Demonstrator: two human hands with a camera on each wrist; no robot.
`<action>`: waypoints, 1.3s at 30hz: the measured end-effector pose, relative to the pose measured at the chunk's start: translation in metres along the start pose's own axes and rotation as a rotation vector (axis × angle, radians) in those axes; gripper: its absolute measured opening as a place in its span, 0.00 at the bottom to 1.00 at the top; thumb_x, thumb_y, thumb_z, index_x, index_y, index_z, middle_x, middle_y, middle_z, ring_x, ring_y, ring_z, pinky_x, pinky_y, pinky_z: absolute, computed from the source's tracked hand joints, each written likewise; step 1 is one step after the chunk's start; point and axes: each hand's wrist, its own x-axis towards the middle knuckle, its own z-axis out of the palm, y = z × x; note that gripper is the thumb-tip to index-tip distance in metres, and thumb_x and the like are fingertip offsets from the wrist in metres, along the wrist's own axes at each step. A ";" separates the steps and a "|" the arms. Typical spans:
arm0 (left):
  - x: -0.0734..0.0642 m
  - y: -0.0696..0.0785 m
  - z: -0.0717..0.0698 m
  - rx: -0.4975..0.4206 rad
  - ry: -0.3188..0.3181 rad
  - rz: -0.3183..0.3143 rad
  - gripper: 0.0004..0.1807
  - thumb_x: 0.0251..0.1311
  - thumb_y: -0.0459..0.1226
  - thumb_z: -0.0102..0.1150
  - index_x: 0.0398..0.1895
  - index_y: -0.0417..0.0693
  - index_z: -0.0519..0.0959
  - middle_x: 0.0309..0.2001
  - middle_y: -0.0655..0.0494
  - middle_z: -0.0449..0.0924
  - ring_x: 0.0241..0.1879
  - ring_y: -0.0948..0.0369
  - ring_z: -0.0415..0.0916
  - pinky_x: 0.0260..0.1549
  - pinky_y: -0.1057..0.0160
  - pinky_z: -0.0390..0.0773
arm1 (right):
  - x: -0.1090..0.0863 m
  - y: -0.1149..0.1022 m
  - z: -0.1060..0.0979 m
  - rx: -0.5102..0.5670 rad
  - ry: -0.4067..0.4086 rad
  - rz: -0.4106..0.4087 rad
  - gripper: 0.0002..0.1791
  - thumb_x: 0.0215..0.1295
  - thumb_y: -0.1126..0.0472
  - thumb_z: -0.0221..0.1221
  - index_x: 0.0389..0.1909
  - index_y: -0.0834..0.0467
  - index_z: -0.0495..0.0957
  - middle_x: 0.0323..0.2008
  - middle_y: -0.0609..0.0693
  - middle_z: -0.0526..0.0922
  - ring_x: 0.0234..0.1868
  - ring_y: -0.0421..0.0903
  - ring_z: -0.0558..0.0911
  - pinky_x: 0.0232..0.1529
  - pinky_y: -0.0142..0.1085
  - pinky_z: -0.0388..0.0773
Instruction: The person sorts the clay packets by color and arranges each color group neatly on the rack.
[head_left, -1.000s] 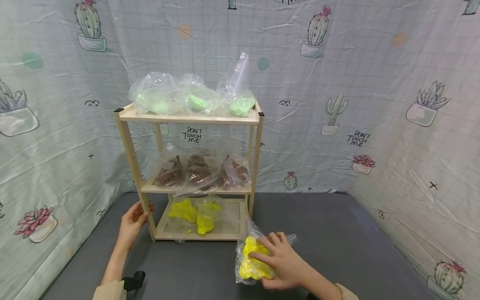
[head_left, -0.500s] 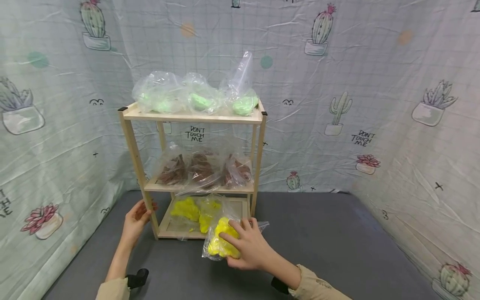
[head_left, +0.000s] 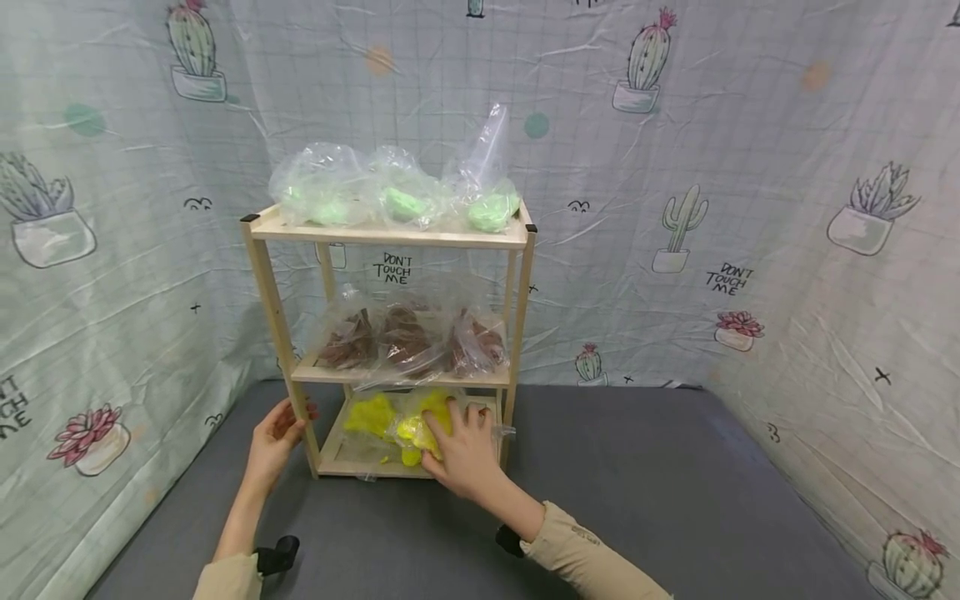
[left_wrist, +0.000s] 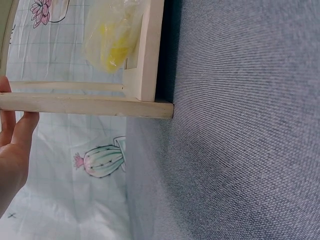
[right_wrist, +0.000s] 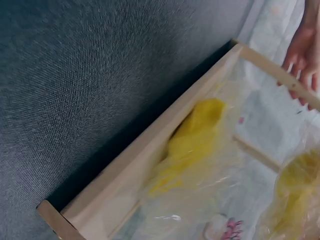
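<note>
My left hand [head_left: 273,437] grips the left front post [left_wrist: 90,104] of a three-tier wooden rack [head_left: 390,239], thumb on one side and fingers on the other. My right hand [head_left: 467,454] holds a clear plastic bag of yellow lumps [head_left: 435,417] at the right half of the bottom shelf [head_left: 341,462], fingers spread over its top and thumb at its front. Beneath and left of it on that shelf lie more bagged yellow lumps [head_left: 369,414], partly covered in the head view. The right wrist view shows yellow bags [right_wrist: 195,140] along the shelf, the right hand outside it.
Bags with reddish-brown contents [head_left: 405,342] fill the middle shelf, close above my right hand. Bags with pale green lumps [head_left: 405,204] stand on the top shelf. The rack stands on a dark grey tabletop [head_left: 615,492], with a cactus-print curtain [head_left: 600,275] behind.
My right hand has carried the bag of yellow lumps left and forward, from beside the rack's right front corner to the bottom shelf. My left hand has stayed on the post.
</note>
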 end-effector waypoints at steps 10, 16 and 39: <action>-0.003 -0.002 0.002 -0.016 -0.003 0.010 0.18 0.60 0.26 0.46 0.54 0.32 0.66 0.40 0.70 0.80 0.39 0.74 0.78 0.33 0.75 0.75 | 0.007 -0.001 0.041 -0.154 0.078 0.199 0.24 0.53 0.44 0.54 0.50 0.48 0.71 0.47 0.60 0.72 0.41 0.61 0.75 0.38 0.57 0.69; -0.001 -0.002 0.003 -0.020 -0.008 0.013 0.19 0.60 0.26 0.46 0.55 0.30 0.65 0.40 0.70 0.80 0.39 0.74 0.78 0.34 0.76 0.75 | 0.003 -0.002 0.053 -0.231 0.076 0.266 0.26 0.52 0.44 0.56 0.54 0.43 0.70 0.44 0.61 0.75 0.38 0.60 0.76 0.36 0.56 0.70; -0.001 -0.001 0.000 -0.030 -0.007 0.015 0.19 0.60 0.26 0.45 0.55 0.31 0.65 0.40 0.69 0.80 0.40 0.74 0.77 0.34 0.76 0.75 | -0.004 -0.004 0.067 -0.239 -0.180 0.367 0.23 0.61 0.38 0.46 0.55 0.40 0.69 0.41 0.62 0.77 0.44 0.60 0.73 0.43 0.55 0.67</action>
